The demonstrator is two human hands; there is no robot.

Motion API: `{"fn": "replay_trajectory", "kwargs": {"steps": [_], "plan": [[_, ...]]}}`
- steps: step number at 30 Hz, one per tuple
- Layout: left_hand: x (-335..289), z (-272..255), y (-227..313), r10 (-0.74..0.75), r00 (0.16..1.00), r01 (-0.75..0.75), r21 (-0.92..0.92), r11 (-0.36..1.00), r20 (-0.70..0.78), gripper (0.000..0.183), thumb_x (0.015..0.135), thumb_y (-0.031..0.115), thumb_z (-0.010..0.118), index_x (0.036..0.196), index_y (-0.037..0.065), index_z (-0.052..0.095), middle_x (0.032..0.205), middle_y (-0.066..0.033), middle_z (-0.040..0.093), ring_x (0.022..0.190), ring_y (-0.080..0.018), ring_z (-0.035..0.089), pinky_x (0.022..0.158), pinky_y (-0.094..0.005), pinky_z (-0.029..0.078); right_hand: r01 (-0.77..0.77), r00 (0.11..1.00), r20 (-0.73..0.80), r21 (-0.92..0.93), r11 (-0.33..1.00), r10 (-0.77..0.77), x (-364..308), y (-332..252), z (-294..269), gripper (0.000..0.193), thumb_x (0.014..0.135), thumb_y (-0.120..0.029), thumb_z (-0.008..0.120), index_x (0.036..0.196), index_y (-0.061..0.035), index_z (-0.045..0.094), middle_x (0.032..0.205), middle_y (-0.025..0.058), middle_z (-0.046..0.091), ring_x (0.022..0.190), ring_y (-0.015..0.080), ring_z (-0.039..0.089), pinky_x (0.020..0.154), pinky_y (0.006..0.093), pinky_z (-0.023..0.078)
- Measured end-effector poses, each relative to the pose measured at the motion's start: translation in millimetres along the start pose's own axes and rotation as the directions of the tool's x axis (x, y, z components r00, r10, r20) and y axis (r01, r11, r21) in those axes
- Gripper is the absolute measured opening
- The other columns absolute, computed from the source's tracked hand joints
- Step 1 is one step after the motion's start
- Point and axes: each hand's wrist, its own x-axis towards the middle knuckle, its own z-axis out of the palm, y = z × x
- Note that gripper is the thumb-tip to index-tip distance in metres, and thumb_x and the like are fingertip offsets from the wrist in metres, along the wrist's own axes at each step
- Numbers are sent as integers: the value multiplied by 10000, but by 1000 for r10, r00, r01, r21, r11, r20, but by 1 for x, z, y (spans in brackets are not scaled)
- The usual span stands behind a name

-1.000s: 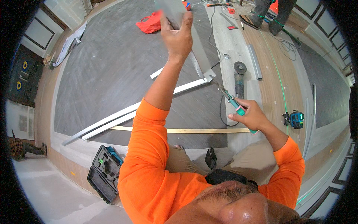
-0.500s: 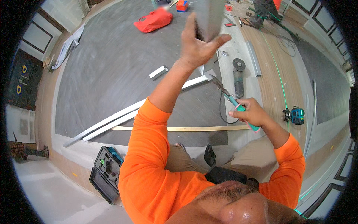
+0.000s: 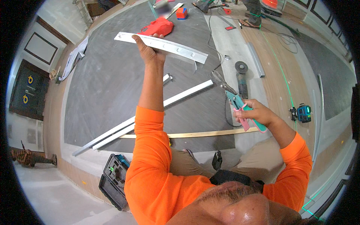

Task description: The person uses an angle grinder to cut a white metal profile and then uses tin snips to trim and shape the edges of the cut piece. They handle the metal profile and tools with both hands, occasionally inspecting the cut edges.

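Note:
My left hand (image 3: 151, 54) is raised over the grey sheet, its fingers closed around the middle of a short metal channel (image 3: 180, 50). The channel lies crosswise with its slotted face up, and a thin flap hangs near its right end. In my right hand (image 3: 258, 113) is a pair of tin snips (image 3: 233, 98) with teal and pink handles. Their handles are spread apart, and the blades point away from me, clear of the channel. Below my left hand, long metal channels (image 3: 187, 93) rest on the sheet beside a short metal offcut (image 3: 167, 78), partly hidden by my forearm.
An angle grinder (image 3: 242, 79) with a cord lies beyond the snips. A wooden strip (image 3: 210, 134) crosses before my knees. At right stands a laser level (image 3: 303, 113); at left, an open tool case (image 3: 113, 180). A red bag (image 3: 159, 27) and another person's foot (image 3: 252, 21) are farther off.
My left hand has swung left and lowered the metal channel from upright to lying crosswise. The snips have moved slightly, and their handles have spread apart.

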Motion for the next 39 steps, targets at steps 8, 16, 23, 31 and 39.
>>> {"fn": "replay_trajectory", "kwargs": {"steps": [8,16,23,31,39], "plan": [[-4,-5,-7,-62,988,78,-111,991,142,681,953,684,365,1158,44,475,919,-121,553,822,-258,592,730,-428,558,40,991,119,129,991,-55,0,-5,8,622,844,-244,753,1353,2,494,1039,91,640,940,172,641,885,322,508],[2,-9,-9,-85,963,138,-200,970,255,631,978,652,324,1145,70,503,909,-93,570,773,-228,606,633,-386,559,74,995,69,-65,995,-69,-6,-16,14,328,849,-311,766,1008,-62,623,832,-16,601,761,85,568,690,262,467],[-4,2,-5,-79,972,102,-95,990,221,654,949,687,357,1134,79,513,907,-78,574,777,-221,602,638,-385,556,48,999,35,-190,981,-42,-6,-16,15,408,818,-336,801,1055,-52,631,853,-24,580,785,69,535,696,247,454],[-21,17,-9,-97,966,88,49,995,241,705,898,743,405,1130,88,521,897,-69,585,752,-222,607,656,-397,555,142,989,5,-280,949,-147,-3,-11,14,552,800,-353,815,1178,0,622,863,-15,559,808,98,516,733,271,443],[-28,23,-8,-51,966,30,87,996,253,719,894,750,401,1173,98,514,884,-73,591,755,-220,622,630,-394,561,84,993,-51,-282,956,-103,-7,-22,21,540,800,-364,812,1165,-2,647,747,-41,512,706,77,466,639,264,408]]}}
